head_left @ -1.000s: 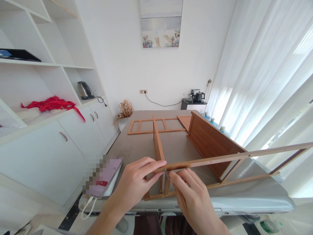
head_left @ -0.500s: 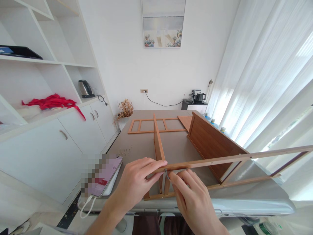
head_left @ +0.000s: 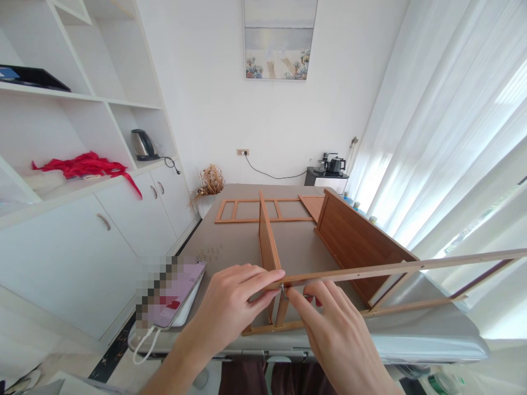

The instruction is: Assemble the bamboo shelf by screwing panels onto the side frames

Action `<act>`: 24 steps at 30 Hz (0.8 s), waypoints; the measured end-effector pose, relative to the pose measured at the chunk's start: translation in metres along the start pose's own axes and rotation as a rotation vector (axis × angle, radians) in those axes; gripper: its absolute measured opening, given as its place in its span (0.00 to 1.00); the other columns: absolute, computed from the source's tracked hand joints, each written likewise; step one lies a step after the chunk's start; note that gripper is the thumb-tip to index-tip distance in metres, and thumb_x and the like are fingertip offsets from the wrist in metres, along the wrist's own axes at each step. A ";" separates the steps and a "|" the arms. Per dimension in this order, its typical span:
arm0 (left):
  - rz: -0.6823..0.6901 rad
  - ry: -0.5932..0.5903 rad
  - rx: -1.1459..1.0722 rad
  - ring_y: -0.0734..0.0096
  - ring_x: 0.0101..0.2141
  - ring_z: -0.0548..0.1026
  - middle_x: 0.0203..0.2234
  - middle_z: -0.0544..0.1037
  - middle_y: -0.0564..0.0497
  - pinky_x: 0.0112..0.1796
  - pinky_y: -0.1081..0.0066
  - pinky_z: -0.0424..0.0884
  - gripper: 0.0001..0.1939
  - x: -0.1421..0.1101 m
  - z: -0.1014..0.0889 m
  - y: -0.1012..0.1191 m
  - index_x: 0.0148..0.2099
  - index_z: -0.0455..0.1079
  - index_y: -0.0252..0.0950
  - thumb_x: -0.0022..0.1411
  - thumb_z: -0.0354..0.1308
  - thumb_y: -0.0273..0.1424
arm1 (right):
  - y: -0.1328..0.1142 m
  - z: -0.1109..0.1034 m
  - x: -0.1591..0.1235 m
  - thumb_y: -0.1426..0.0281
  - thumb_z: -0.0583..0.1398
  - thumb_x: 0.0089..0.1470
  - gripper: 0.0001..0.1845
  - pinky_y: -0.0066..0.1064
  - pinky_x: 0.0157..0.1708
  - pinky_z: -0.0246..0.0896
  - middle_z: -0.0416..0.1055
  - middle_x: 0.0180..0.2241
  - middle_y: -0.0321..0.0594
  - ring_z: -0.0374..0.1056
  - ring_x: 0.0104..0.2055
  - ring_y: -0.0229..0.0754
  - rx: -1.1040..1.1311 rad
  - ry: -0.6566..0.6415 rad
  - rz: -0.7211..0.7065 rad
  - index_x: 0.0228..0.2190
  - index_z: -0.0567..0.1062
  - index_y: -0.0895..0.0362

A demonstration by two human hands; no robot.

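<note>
Key pinched in the right hand might slip if tilted, or if the left hand, pinching the wooden rail, loosens

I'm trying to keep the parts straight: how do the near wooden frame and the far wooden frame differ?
The near wooden frame stands on edge; the far wooden frame lies flat on the table. The left hand pinches the near frame's end; no hand touches the far frame. Both are ladder-shaped.

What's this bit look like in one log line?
left hand: pinching wooden rail | right hand: at bent metal tool | phone: farther left
</note>
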State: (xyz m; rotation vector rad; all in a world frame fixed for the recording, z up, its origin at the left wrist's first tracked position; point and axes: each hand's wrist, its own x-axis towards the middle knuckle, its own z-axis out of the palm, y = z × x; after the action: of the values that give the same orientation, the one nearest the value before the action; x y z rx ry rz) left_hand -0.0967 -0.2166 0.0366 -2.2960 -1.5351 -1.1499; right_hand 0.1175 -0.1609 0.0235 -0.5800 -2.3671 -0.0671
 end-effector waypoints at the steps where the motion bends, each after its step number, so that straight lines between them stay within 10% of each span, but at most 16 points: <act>1: 0.002 -0.003 0.003 0.74 0.37 0.79 0.41 0.83 0.57 0.40 0.71 0.73 0.16 0.000 0.000 0.000 0.58 0.72 0.45 0.69 0.62 0.28 | 0.000 -0.001 0.001 0.83 0.50 0.64 0.18 0.35 0.35 0.56 0.66 0.37 0.43 0.60 0.37 0.45 -0.013 -0.008 -0.004 0.48 0.74 0.58; 24: 0.028 0.084 -0.001 0.72 0.33 0.78 0.36 0.83 0.55 0.36 0.70 0.71 0.14 0.002 0.007 -0.003 0.55 0.73 0.42 0.68 0.61 0.25 | 0.008 -0.018 0.018 0.86 0.51 0.54 0.20 0.35 0.32 0.50 0.62 0.31 0.39 0.56 0.31 0.44 -0.173 -0.045 -0.145 0.42 0.74 0.57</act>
State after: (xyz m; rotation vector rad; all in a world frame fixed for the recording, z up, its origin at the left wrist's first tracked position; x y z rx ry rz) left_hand -0.0951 -0.2104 0.0322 -2.2326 -1.4684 -1.2231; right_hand 0.1197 -0.1504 0.0481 -0.4938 -2.4605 -0.3292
